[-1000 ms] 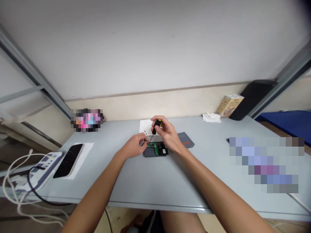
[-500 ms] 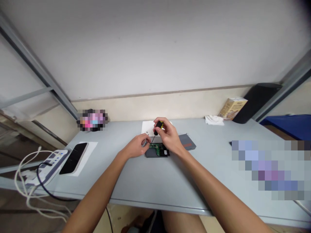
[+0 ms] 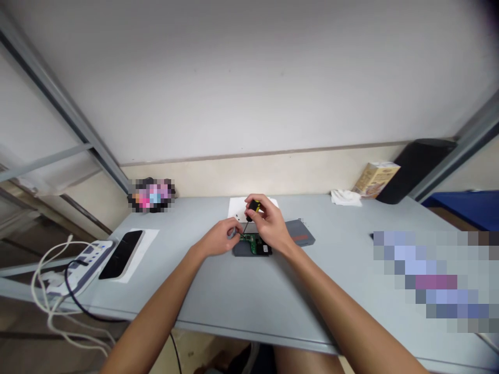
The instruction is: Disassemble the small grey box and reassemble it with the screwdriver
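Note:
My right hand [image 3: 268, 222] is closed around the black-and-yellow handle of a screwdriver [image 3: 253, 209]. Its thin shaft slants down and left to the upper left part of an opened grey device [image 3: 242, 248], which lies on the desk. Inside that device a green circuit board [image 3: 254, 244] and a black part with a small white label [image 3: 265, 249] are visible. At the device's upper left corner, my left hand [image 3: 220, 237] has its fingers curled together beside the screwdriver tip. Something grey shows between those fingers, too small to make out. A flat grey cover [image 3: 300, 232] lies partly behind my right wrist.
White paper [image 3: 235, 206] with small dark bits lies behind the hands. To the left are a phone [image 3: 121, 254] on paper and a power strip [image 3: 83, 265] with cables. Crumpled tissue [image 3: 346, 197], a carton [image 3: 376, 180] and a black upright object [image 3: 417, 171] stand back right.
The view has shifted slightly, so everything sits a little lower in it. Both hands keep nearly the same position at the device, with the screwdriver still in my right hand.

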{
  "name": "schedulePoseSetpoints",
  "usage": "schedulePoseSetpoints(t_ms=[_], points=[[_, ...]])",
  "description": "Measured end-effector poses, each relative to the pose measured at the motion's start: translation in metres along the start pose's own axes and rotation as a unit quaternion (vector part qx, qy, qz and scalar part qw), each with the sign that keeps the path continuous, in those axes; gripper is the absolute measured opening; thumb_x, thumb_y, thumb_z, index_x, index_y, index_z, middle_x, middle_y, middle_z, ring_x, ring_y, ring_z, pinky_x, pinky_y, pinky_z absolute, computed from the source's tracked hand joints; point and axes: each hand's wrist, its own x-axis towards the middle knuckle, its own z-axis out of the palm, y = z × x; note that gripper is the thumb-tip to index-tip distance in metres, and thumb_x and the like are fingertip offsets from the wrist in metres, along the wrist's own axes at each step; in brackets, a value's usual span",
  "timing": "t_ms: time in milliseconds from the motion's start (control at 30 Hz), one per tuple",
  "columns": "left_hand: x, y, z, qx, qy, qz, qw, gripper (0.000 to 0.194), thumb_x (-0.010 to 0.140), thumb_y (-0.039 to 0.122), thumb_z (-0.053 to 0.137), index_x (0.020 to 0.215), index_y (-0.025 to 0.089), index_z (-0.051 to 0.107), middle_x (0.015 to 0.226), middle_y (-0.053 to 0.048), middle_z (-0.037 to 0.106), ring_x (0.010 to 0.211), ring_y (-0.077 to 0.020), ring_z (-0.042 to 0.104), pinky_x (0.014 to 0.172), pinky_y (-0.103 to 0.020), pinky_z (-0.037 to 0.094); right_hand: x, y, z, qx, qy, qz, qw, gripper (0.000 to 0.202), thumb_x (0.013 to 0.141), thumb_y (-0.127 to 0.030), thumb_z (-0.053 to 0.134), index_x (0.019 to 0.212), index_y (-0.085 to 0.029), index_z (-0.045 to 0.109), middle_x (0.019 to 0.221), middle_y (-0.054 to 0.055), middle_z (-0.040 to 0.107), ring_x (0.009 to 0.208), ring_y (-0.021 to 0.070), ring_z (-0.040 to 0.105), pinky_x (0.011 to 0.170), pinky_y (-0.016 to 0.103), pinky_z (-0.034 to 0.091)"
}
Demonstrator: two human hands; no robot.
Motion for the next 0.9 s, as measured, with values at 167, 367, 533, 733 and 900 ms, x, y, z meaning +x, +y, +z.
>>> schedulePoseSetpoints(t_ms=[167, 367, 533, 733, 900], points=[[-0.001, -0.0021, 0.0008, 0.004, 0.009, -0.007, 1.0, 0.011, 0.083, 0.013, 0.056, 0.09, 0.019, 0.063, 0.078, 0.002, 0.052, 0.071, -0.0148, 0.046, 0.069, -0.027, 0.039, -0.0004, -0.0011, 0.0013, 0.024, -0.007, 0.009, 1.0, 0.017, 0.091, -0.03, 0.063, 0.106, -0.025, 0.062, 0.098, 0.003, 0.062, 0.083, 0.0167, 0.061, 0.073, 0.031, 0.053], [-0.0009, 0.0015, 0.0, 0.002, 0.003, 0.006, 1.0, 0.012, 0.084, 0.013, 0.055, 0.089, 0.02, 0.063, 0.082, 0.001, 0.054, 0.074, -0.0151, 0.048, 0.071, -0.027, 0.04, 0.0001, 0.0017, -0.0016, 0.03, 0.001, 0.015, 0.999, 0.019, 0.091, -0.029, 0.063, 0.109, -0.025, 0.06, 0.097, 0.002, 0.059, 0.082, 0.0162, 0.061, 0.073, 0.032, 0.054], [-0.0006, 0.0022, -0.0006, -0.003, 0.005, 0.009, 1.0, 0.013, 0.085, 0.013, 0.055, 0.089, 0.019, 0.066, 0.081, 0.0, 0.055, 0.073, -0.0152, 0.049, 0.071, -0.027, 0.04, -0.0002, 0.0047, -0.0019, 0.035, 0.006, 0.01, 0.999, 0.02, 0.091, -0.029, 0.064, 0.11, -0.025, 0.06, 0.095, 0.002, 0.059, 0.08, 0.0157, 0.061, 0.073, 0.031, 0.053], [-0.0008, -0.0007, 0.0008, -0.009, 0.009, 0.0, 1.0, 0.015, 0.084, 0.012, 0.055, 0.091, 0.018, 0.067, 0.081, 0.0, 0.056, 0.073, -0.015, 0.05, 0.071, -0.027, 0.041, 0.0, 0.0042, -0.0019, 0.037, -0.011, 0.012, 0.999, 0.019, 0.092, -0.03, 0.063, 0.11, -0.024, 0.061, 0.093, 0.001, 0.059, 0.081, 0.0156, 0.061, 0.072, 0.031, 0.052], [0.0, -0.0051, 0.0028, -0.004, 0.009, 0.011, 1.0, 0.016, 0.084, 0.01, 0.055, 0.09, 0.018, 0.067, 0.084, -0.001, 0.059, 0.074, -0.0147, 0.05, 0.072, -0.027, 0.041, 0.0008, 0.007, -0.0037, 0.042, -0.003, 0.007, 0.999, 0.02, 0.092, -0.028, 0.063, 0.112, -0.025, 0.061, 0.095, 0.002, 0.058, 0.082, 0.016, 0.061, 0.073, 0.031, 0.052]])
